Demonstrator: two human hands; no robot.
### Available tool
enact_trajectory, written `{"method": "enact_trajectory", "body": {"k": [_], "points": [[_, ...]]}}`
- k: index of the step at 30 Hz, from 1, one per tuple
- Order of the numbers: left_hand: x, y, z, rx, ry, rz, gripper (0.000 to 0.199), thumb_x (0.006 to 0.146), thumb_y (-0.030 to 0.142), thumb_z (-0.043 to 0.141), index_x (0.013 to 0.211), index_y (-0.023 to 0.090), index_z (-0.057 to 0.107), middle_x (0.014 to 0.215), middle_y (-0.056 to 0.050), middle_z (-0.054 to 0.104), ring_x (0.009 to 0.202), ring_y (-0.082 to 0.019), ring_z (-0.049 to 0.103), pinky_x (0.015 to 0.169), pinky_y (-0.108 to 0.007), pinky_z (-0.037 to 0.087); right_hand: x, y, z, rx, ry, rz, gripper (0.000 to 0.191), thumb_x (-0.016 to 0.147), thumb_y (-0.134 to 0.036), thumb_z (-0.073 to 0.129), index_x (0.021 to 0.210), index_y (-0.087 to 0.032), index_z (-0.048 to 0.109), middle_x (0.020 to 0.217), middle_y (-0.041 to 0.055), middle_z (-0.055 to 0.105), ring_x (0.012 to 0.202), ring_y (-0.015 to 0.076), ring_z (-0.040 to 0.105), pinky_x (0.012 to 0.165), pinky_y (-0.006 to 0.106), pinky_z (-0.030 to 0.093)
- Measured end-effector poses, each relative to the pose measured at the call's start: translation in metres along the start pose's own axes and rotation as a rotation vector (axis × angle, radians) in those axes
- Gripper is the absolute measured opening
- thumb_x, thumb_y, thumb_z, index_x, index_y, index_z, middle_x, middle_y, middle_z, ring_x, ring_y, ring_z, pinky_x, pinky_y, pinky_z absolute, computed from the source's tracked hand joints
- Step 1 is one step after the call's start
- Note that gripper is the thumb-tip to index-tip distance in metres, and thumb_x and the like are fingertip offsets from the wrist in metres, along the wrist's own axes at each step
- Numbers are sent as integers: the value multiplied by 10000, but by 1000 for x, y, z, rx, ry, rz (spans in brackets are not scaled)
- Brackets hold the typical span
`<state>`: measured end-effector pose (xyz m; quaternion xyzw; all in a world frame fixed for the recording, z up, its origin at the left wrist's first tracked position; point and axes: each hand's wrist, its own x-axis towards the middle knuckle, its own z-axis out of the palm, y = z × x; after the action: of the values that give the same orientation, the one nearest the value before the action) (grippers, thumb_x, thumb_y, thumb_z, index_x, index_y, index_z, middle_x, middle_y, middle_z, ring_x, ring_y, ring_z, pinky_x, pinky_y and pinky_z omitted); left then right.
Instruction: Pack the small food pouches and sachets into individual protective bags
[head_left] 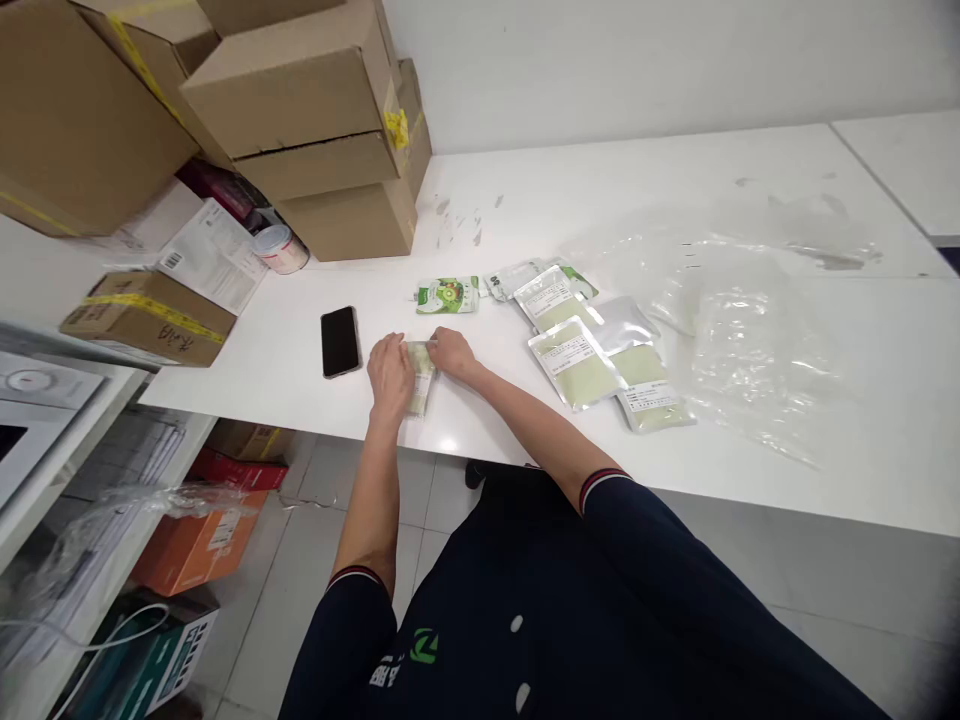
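Note:
A small labelled pouch of pale green powder (422, 387) lies near the front edge of the white table, between my two hands. My left hand (391, 372) rests along its left side, fingers bent over that edge. The closed fingers of my right hand (451, 352) pinch the pouch's upper right corner. Just beyond is a green printed pouch (448, 295) with a fruit picture. To the right, several silver-backed pouches of green powder (576, 364) overlap, with more printed pouches (517, 278) behind them. A black phone (340, 342) lies left of my left hand.
Large crumpled clear plastic bags (757, 330) spread over the table's right side. Stacked cardboard boxes (300, 100) rise at the back left, with a small round tin (280, 248) beside them. A lower shelf at left holds a white appliance (37, 420); an orange box (199, 540) is below.

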<state>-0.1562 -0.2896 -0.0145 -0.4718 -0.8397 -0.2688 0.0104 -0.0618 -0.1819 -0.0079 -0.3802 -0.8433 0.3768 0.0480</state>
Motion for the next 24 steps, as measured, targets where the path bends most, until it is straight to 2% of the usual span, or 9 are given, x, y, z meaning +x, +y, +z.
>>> {"method": "enact_trajectory", "body": {"k": [4,8,12,14,15,18,21,22,24], "points": [[-8,12,10,87,-217,-52,546,1010,462,160,1454,320,444,1534,-21,425,1461,-296,283,1179,-567,192,7,-6,-8,-41,0,93,344,919,-304,474,1191,-102,533,1195,208,637,1091,332,621,881,433,488],[-2,13,14,218,-337,-33,580,985,551,160,1503,369,347,1598,-11,310,1494,-335,188,1170,-620,146,-9,1,-18,-44,-10,87,351,969,-328,406,1252,-137,489,1169,176,654,1065,301,631,869,413,483],[8,9,17,287,-382,-21,624,947,623,246,1514,373,320,1625,-41,236,1500,-368,143,1165,-638,125,-72,24,-38,118,37,-144,376,990,-357,390,1310,-180,480,951,75,705,905,217,658,822,346,486],[8,8,19,285,-365,-11,633,940,638,258,1508,371,336,1627,-53,227,1498,-381,144,1161,-646,126,-115,46,-56,234,149,-208,361,995,-369,388,1289,-200,513,828,28,692,794,176,651,771,314,491],[7,8,19,280,-341,-3,635,939,638,264,1504,361,350,1626,-61,228,1495,-385,151,1161,-646,128,-137,61,-68,252,241,-188,352,986,-386,413,1256,-202,542,809,23,686,760,166,645,751,309,492],[3,7,20,250,-211,43,620,956,594,286,1485,294,409,1601,-102,284,1486,-379,189,1170,-636,123,-194,118,-113,117,649,23,326,952,-408,464,1128,-176,609,845,61,671,724,173,615,723,345,498],[-1,6,20,200,-101,98,569,973,527,315,1412,227,516,1520,-139,422,1471,-362,242,1180,-631,94,-232,183,-158,-178,1014,406,388,912,-422,520,1173,-141,575,1139,179,606,1000,276,587,861,478,469],[-1,7,19,183,-83,111,546,973,509,332,1378,216,551,1495,-144,454,1466,-358,253,1181,-632,83,-241,203,-169,-237,1062,531,493,867,-453,586,1235,-129,534,1255,224,542,1119,328,538,911,523,441],[-1,7,17,152,-54,136,499,968,479,371,1318,208,601,1470,-147,482,1464,-355,262,1182,-636,68,-251,237,-184,-196,1003,737,718,760,-494,704,1326,-131,452,1351,267,456,1210,390,480,932,561,427]]}}
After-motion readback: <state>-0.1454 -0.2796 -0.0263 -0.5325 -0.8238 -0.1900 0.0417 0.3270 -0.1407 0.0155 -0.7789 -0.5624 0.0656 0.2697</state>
